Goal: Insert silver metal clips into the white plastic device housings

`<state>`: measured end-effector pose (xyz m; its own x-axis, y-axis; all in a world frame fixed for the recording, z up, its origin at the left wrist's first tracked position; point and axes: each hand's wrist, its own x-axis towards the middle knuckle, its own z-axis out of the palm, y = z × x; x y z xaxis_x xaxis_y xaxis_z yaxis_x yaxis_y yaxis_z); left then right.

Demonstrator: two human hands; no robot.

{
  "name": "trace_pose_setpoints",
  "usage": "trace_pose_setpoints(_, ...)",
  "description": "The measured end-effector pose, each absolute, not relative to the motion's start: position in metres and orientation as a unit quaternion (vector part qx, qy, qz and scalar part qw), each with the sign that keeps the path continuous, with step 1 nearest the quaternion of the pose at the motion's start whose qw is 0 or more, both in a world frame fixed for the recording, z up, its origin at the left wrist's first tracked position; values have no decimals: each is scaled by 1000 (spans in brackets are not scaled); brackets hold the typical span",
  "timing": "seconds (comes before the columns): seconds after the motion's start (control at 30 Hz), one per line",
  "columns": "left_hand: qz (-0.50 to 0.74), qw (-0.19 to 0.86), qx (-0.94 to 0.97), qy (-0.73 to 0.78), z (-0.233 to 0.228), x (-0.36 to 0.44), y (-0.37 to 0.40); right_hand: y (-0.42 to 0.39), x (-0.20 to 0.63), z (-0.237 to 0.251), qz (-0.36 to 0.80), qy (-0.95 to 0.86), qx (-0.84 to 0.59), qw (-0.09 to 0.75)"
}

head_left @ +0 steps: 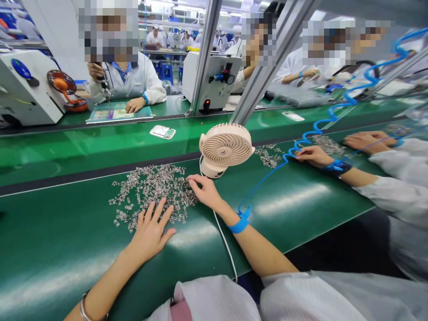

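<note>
A spread of small silvery metal parts (157, 185) lies on the green bench top (60, 232) in front of me. My left hand (149, 236) rests palm down at the near edge of these parts, fingers spread and fingertips among them. At their right side, my right hand (207, 192) has its fingers curled together, thumb near the index finger; whatever is between them is hidden or too small to make out. A blue wrist strap (241, 223) circles my right wrist.
Just beyond my right hand stands a beige desk fan (227, 145), its white cable (225, 243) running toward me. A coiled blue cord (316, 129) stretches to the right. Co-workers' hands (314, 157) work by other parts (267, 155). A green conveyor (133, 142) carries white pieces (162, 132).
</note>
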<state>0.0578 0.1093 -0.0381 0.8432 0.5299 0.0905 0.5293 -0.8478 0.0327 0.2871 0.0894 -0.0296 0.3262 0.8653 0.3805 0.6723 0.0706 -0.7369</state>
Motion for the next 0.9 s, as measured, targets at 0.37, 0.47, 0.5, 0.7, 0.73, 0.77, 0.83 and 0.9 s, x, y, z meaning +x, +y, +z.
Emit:
trace_pose_setpoints(0.37, 82, -31, 956, 279, -40, 56, 111, 100, 293, -40, 44, -600, -699, 386)
trace_pose_setpoints(0.47, 74, -25, 956, 284, -40, 59, 110, 115, 288, -42, 39, -596, -725, 342)
trace_pose_setpoints(0.5, 75, -24, 955, 285, -39, 60, 109, 119, 286, -43, 38, -591, -735, 329)
trace_pose_setpoints(0.7, 131, 31, 950, 281, -30, 79, 105, 125, 282, -45, 28, -560, -762, 322)
trace_pose_setpoints(0.73, 148, 69, 945, 282, -27, 86, 107, 123, 282, -44, 27, -558, -760, 333)
trace_pose_setpoints(0.77, 168, 113, 937, 285, -24, 93, 111, 120, 282, -42, 27, -557, -755, 346)
trace_pose_setpoints(0.83, 213, 202, 910, 294, -17, 108, 123, 114, 280, -38, 28, -559, -740, 374)
trace_pose_setpoints(0.9, 245, 244, 887, 304, -12, 124, 137, 108, 277, -33, 35, -567, -718, 402)
